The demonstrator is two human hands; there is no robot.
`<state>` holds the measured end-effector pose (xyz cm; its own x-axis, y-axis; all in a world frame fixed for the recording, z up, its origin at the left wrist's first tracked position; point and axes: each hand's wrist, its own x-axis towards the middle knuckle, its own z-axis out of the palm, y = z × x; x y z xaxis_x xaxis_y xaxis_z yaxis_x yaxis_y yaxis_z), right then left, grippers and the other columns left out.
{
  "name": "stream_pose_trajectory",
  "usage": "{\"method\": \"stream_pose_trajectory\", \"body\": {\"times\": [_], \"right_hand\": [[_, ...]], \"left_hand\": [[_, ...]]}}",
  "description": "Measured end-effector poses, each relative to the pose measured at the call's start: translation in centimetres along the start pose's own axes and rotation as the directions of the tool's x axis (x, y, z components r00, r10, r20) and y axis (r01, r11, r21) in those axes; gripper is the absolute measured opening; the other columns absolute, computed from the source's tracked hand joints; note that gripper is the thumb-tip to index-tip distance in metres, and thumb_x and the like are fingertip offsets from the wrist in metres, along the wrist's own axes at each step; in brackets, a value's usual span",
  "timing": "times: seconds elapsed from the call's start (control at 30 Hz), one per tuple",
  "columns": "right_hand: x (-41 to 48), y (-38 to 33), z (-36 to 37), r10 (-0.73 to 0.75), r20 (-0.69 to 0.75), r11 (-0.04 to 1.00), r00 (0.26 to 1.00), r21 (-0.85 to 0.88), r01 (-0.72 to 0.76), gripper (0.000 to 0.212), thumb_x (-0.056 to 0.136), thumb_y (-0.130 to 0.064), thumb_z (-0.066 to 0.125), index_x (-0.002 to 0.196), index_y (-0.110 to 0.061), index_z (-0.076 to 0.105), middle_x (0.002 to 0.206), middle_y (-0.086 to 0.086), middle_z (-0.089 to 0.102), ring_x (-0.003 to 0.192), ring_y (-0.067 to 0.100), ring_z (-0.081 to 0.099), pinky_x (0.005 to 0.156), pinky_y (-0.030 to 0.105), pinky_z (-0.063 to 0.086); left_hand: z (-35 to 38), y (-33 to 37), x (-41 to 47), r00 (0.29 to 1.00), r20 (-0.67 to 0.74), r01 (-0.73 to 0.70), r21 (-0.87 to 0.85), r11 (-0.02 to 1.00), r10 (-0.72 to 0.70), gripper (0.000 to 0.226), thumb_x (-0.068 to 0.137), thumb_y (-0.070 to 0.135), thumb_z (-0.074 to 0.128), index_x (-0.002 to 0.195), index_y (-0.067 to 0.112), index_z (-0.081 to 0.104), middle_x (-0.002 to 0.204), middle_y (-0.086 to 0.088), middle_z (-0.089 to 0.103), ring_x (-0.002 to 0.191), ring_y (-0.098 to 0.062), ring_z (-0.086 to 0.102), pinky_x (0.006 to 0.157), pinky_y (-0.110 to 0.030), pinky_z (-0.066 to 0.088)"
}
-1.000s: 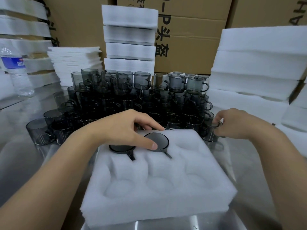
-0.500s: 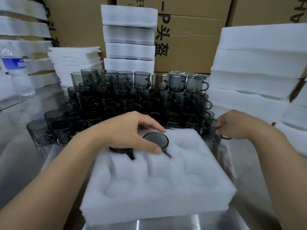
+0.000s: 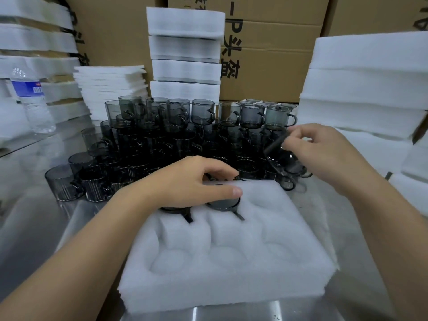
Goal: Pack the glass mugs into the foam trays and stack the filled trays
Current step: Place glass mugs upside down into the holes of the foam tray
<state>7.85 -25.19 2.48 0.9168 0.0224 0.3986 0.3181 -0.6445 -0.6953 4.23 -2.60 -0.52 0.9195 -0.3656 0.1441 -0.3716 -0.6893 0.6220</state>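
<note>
A water bottle (image 3: 32, 100) stands far left on the worktop (image 3: 30, 228), with crowded glass mugs (image 3: 162, 135) behind the foam tray (image 3: 231, 262). The left hand (image 3: 185, 179) lies over two seated mugs (image 3: 223, 202) in the tray's rear pockets, thumb straight and fingers bent; I cannot tell whether it grips. The right hand (image 3: 319, 149) pinches a tilted mug (image 3: 275, 147) above the crowd.

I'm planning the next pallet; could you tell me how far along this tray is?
Done: two mugs sit in the far row of the foam tray, under the left hand. In hand: the right hand holds a third mug above the pile. Left: four empty pockets, the remaining pile, then stacking.
</note>
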Motion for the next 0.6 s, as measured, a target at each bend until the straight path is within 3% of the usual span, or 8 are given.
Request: {"method": "stream_pose_trajectory", "body": {"times": [0.1,0.17,0.23,0.3,0.37,0.47,0.6], "right_hand": [[-1.0,-1.0,1.5,-0.150,-0.026,0.983,0.988,0.101,0.152,0.022,0.083,-0.016,0.061,0.061,-0.015,0.056,0.099,-0.013,0.060,0.096,0.012,0.059,0.081,0.028,0.043],[-1.6,-1.2,2.7,-0.236,-0.029,0.964,0.971,0.122,0.238,0.020,0.083,-0.014,0.062,0.064,-0.017,0.058,0.112,-0.013,0.055,0.107,0.005,0.054,0.091,0.025,0.041],[-2.2,-1.1,3.7,-0.321,-0.042,0.939,0.946,0.120,0.323,0.016,0.082,-0.013,0.065,0.068,-0.016,0.058,0.119,-0.010,0.052,0.108,0.002,0.051,0.090,0.018,0.038],[-2.7,-0.9,4.6,-0.414,-0.056,0.906,0.909,0.073,0.417,0.010,0.082,-0.014,0.067,0.074,-0.015,0.062,0.122,-0.007,0.051,0.107,0.005,0.050,0.088,0.012,0.035],[-3.1,-0.8,5.3,-0.508,-0.064,0.861,0.859,-0.003,0.509,0.006,0.082,-0.016,0.068,0.082,-0.010,0.067,0.124,0.000,0.052,0.110,0.016,0.052,0.091,0.019,0.035],[-3.4,-0.7,5.7,-0.619,-0.065,0.784,0.782,-0.102,0.612,0.011,0.081,-0.015,0.071,0.089,-0.006,0.070,0.124,0.010,0.053,0.113,0.027,0.052,0.097,0.030,0.038],[-3.3,-0.8,5.6,-0.648,-0.103,0.762,0.755,-0.076,0.643,0.022,0.077,-0.020,0.073,0.090,-0.006,0.064,0.119,0.007,0.051,0.112,0.017,0.050,0.095,0.020,0.037]], "left_hand": [[0.3,0.0,0.2,0.998,-0.057,-0.005,-0.045,0.999,0.002,0.070,0.056,0.070,0.057,0.117,0.037,0.063,0.109,0.026,0.065,0.099,0.017,0.056,0.091,-0.010,0.045],[0.5,0.0,0.3,0.996,-0.092,-0.011,-0.083,0.997,0.004,0.047,0.066,0.060,0.065,0.111,0.043,0.064,0.106,0.024,0.068,0.098,0.015,0.059,0.092,-0.016,0.048],[0.6,0.0,0.6,0.990,-0.141,-0.045,-0.161,0.986,0.023,0.022,0.078,0.040,0.070,0.093,0.055,0.064,0.098,0.020,0.071,0.093,0.011,0.062,0.090,-0.016,0.049],[0.8,-0.1,0.9,0.978,-0.208,-0.051,-0.277,0.959,-0.008,0.025,0.081,0.034,0.069,0.103,0.046,0.066,0.101,0.010,0.072,0.093,0.006,0.064,0.087,-0.018,0.051],[0.8,0.0,1.1,0.973,-0.218,-0.015,-0.389,0.921,-0.076,0.045,0.082,0.035,0.066,0.125,0.025,0.060,0.105,0.008,0.071,0.092,0.003,0.065,0.078,-0.018,0.054],[0.7,0.3,1.0,0.974,-0.192,0.010,-0.505,0.863,-0.123,0.066,0.070,0.047,0.063,0.128,0.016,0.058,0.102,0.007,0.072,0.090,-0.004,0.068,0.075,-0.020,0.056],[0.6,0.2,0.9,0.972,-0.192,0.005,-0.572,0.820,-0.139,0.048,0.082,0.033,0.064,0.126,0.015,0.059,0.099,0.002,0.073,0.084,-0.006,0.068,0.086,-0.030,0.056]]}}
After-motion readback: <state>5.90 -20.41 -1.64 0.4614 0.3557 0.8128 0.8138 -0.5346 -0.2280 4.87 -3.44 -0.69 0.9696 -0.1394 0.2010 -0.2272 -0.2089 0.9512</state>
